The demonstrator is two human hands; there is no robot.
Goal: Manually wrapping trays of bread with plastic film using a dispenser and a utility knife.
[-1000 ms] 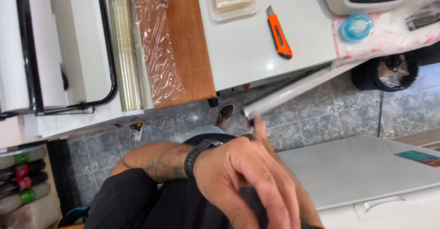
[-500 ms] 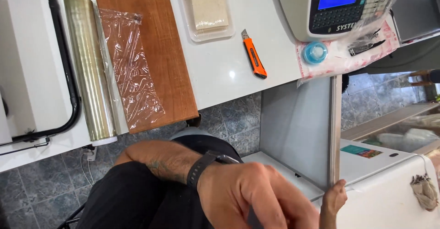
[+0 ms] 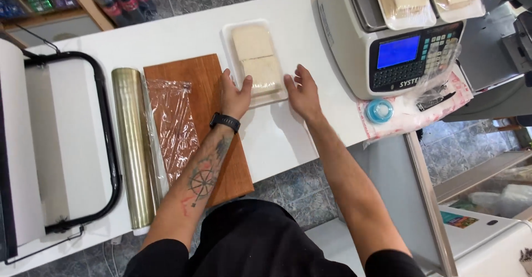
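A white foam tray (image 3: 235,32) with two pale cheese blocks (image 3: 257,60) lies on the white counter. My left hand (image 3: 234,94) touches the tray's left edge, thumb against the near cheese block. My right hand (image 3: 302,92) rests open at the tray's right edge, fingers spread. Left of the tray lies a wooden board (image 3: 206,83) with a sheet of cling film (image 3: 173,124) on it. A black watch sits on my left wrist.
A cling-film roll (image 3: 132,144) and a black-framed wrapping machine (image 3: 61,144) stand at the left. A scale (image 3: 399,44) with two wrapped cheese trays on top stands at the right, a blue tape roll (image 3: 380,111) beside it. Bottles sit on shelves at the back left.
The view swung up onto the counter. Both hands rose from my lap and reached forward to the cheese tray. The orange cutter is out of sight.
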